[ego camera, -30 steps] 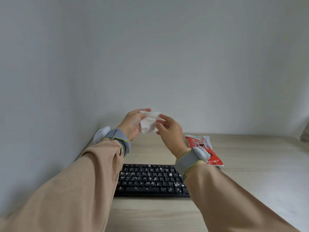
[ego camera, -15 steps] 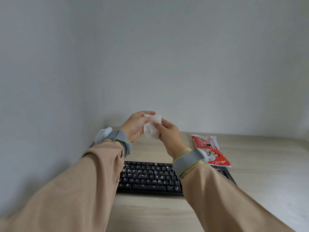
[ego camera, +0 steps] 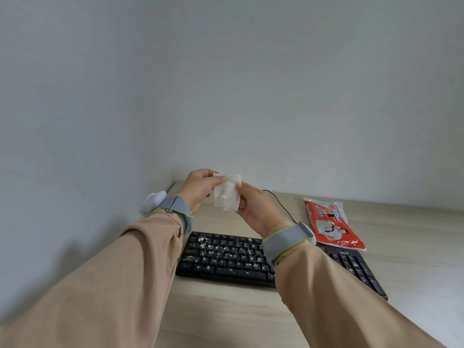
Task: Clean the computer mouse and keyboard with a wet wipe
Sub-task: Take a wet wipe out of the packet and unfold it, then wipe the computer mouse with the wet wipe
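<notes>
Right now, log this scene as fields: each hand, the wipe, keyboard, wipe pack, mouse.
left hand: pinches wet wipe, upper left edge
right hand: pinches its right edge
wet wipe: white, crumpled, held above the desk
keyboard: black, white specks on keys, lying on desk
wipe pack: red, behind keyboard's right end
mouse: not in view

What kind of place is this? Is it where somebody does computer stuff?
Probably, yes: it looks like a computer desk in a plain room, maybe a home office. A black keyboard lies on a pale wooden desk pushed into a corner of bare grey walls.
</notes>
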The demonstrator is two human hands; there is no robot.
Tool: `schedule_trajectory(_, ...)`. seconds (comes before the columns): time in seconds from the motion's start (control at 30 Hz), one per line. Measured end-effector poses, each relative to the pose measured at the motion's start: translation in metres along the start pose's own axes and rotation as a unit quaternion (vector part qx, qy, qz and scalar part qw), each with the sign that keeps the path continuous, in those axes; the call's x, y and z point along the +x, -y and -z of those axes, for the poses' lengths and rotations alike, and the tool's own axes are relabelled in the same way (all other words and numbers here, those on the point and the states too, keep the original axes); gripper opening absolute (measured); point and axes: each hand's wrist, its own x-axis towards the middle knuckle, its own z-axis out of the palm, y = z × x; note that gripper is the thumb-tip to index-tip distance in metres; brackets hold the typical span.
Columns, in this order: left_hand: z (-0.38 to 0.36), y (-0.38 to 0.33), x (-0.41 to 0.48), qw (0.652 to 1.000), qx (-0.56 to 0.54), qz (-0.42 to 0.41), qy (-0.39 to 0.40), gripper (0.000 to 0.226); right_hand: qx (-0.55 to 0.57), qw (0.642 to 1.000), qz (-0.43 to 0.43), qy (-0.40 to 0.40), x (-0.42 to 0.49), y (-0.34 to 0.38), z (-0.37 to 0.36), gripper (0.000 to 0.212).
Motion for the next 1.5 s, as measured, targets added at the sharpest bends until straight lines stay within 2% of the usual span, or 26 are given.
schedule_trajectory(0.13, 0.016, 0.008, -0.004, 1.0, 0.015, 0.015, 0.004, 0.028, 0.003, 1.0, -0.017, 0.023, 0.006, -0.01, -0.012, 0.033)
schedule_trajectory(0.27, 0.031, 0.019, -0.011, 1.0, 0.008, 0.027, -0.001, 0.025, -0.012, 0.999, -0.04, 0.011, 0.014, -0.024, -0.026, 0.034)
schedule_trajectory(0.47, 0.059, 0.044, -0.018, 0.997, 0.045, 0.031, -0.05, 0.033, -0.035, 0.997, -0.063, -0.004, 0.023, -0.044, -0.042, 0.027)
schedule_trajectory(0.7, 0.089, 0.086, -0.026, 0.975, 0.161, -0.01, -0.152, 0.024, -0.176, 0.977, -0.056, -0.105, 0.038, -0.07, -0.057, 0.026)
schedule_trajectory(0.77, 0.098, 0.103, -0.031, 0.971, 0.187, 0.005, -0.15, 0.035, -0.247, 0.962, -0.035, -0.11, 0.04, -0.077, -0.067, 0.027)
schedule_trajectory(0.93, 0.106, 0.127, -0.058, 0.97, 0.229, 0.042, -0.074, 0.098, -0.402, 0.909, 0.063, -0.089, 0.037, -0.081, -0.083, 0.026)
schedule_trajectory(1.03, 0.111, 0.136, -0.073, 0.961, 0.262, 0.063, -0.062, 0.128, -0.487, 0.868, 0.072, -0.056, 0.037, -0.09, -0.096, 0.029)
schedule_trajectory(1.1, 0.117, 0.14, -0.08, 0.956, 0.283, 0.068, -0.044, 0.138, -0.533, 0.845, 0.056, -0.007, 0.036, -0.098, -0.103, 0.03)
schedule_trajectory(1.17, 0.123, 0.145, -0.086, 0.95, 0.305, 0.058, -0.027, 0.138, -0.566, 0.82, 0.032, 0.073, 0.035, -0.101, -0.107, 0.04)
schedule_trajectory(1.23, 0.127, 0.146, -0.09, 0.95, 0.309, 0.05, -0.02, 0.132, -0.59, 0.798, 0.023, 0.118, 0.033, -0.103, -0.109, 0.048)
schedule_trajectory(1.33, 0.127, 0.147, -0.092, 0.953, 0.298, 0.046, -0.037, 0.116, -0.611, 0.781, 0.024, 0.124, 0.036, -0.104, -0.109, 0.052)
schedule_trajectory(1.5, 0.125, 0.144, -0.096, 0.949, 0.309, 0.033, -0.049, 0.082, -0.613, 0.779, -0.009, 0.131, 0.047, -0.102, -0.105, 0.052)
